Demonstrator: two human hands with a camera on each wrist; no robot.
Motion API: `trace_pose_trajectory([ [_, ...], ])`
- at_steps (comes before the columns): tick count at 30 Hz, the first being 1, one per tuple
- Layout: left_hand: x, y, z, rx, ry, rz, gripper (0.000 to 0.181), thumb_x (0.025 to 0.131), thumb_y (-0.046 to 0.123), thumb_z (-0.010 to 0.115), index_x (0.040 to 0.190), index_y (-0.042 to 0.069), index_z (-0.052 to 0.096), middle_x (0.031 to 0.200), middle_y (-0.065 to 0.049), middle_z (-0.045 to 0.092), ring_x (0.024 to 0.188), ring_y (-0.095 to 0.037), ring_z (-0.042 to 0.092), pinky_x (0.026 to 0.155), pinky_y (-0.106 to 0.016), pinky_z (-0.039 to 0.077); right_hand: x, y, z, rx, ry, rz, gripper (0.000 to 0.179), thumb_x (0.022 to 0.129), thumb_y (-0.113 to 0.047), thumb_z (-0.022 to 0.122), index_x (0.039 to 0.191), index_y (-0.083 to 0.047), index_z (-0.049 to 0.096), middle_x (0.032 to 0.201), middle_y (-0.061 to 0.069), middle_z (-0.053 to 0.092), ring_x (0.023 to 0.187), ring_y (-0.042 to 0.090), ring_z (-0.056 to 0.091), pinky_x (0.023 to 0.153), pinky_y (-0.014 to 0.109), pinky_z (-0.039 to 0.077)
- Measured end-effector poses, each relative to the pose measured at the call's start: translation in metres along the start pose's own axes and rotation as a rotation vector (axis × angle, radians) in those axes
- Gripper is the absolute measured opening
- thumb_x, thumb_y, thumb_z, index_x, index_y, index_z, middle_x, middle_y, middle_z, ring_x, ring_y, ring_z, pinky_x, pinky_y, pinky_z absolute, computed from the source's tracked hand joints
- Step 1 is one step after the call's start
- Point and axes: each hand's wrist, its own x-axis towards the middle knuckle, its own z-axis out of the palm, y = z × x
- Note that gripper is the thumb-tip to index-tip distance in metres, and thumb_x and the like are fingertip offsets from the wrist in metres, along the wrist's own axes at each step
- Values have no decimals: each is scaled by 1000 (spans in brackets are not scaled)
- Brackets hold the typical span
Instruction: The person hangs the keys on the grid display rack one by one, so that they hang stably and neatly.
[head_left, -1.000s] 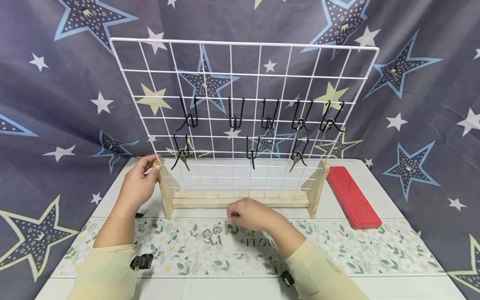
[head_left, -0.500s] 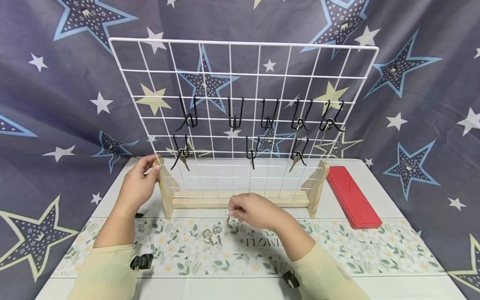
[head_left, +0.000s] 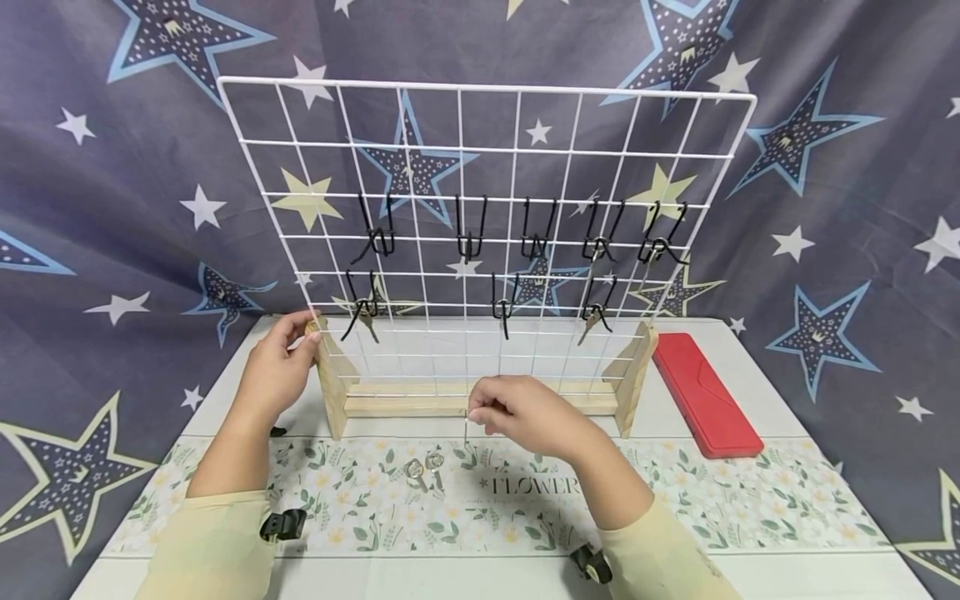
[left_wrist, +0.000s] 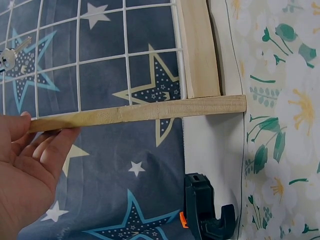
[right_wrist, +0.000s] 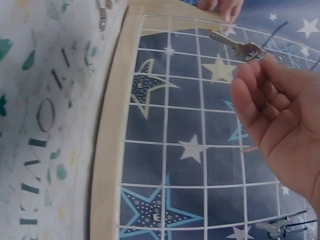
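Observation:
My left hand (head_left: 277,367) holds the left wooden upright (left_wrist: 140,111) of a display stand, thumb on one side and fingers on the other. My right hand (head_left: 532,417) pinches a small metal key (right_wrist: 232,44) by its head between thumb and fingers, in front of the stand's lower bar; its blade hangs down in the head view. The stand carries a white wire grid (head_left: 491,150) with two rows of black hooks (head_left: 470,237). Keys (head_left: 367,321) hang on some of them. Two more keys (head_left: 415,473) with rings lie side by side on the floral mat (head_left: 352,508).
A red case (head_left: 708,396) lies on the table to the right of the stand. Left of the stand sits a dark clamp-like piece (left_wrist: 200,207) with an orange tip. A star-patterned cloth (head_left: 112,208) hangs behind.
My right hand has lifted the key off the mat and moved up and slightly right toward the stand. The left hand has stayed on the upright.

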Motion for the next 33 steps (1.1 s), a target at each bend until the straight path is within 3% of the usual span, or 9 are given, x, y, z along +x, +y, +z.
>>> trace_pose_trajectory([
  [8,0,0,-1,4,-2,-5,48,105,35,43,147,11,42,146,-21,48,121,-43,58,100,-48,54,-10,-1,-15,183,104,-40,10,98,-28,60,96,-19,63,78,-4,64,74,8,63,69,25,59],
  [16,0,-1,-1,4,-3,-5,47,105,36,43,147,13,43,147,-20,48,121,-43,57,100,-47,54,-19,-4,-28,302,252,-37,7,98,-25,61,94,-21,64,77,-3,66,73,13,65,64,27,58],
  [20,0,0,0,1,-3,-7,47,105,36,43,146,13,43,147,-20,48,122,-43,57,99,-47,54,-21,-5,-33,358,332,-89,5,98,-17,61,95,-15,64,76,2,66,72,16,64,60,27,57],
  [26,0,-1,1,7,4,-4,47,105,35,43,146,13,44,146,-20,49,121,-42,58,99,-48,54,-22,-5,-39,470,436,-199,4,98,-5,57,96,-5,61,80,10,66,72,20,67,65,33,63],
  [33,1,-1,1,1,7,0,46,105,34,44,146,13,44,145,-20,50,121,-42,58,98,-45,55,-21,-6,-50,588,502,-299,5,99,-1,55,96,2,57,81,18,63,72,25,66,66,37,64],
])
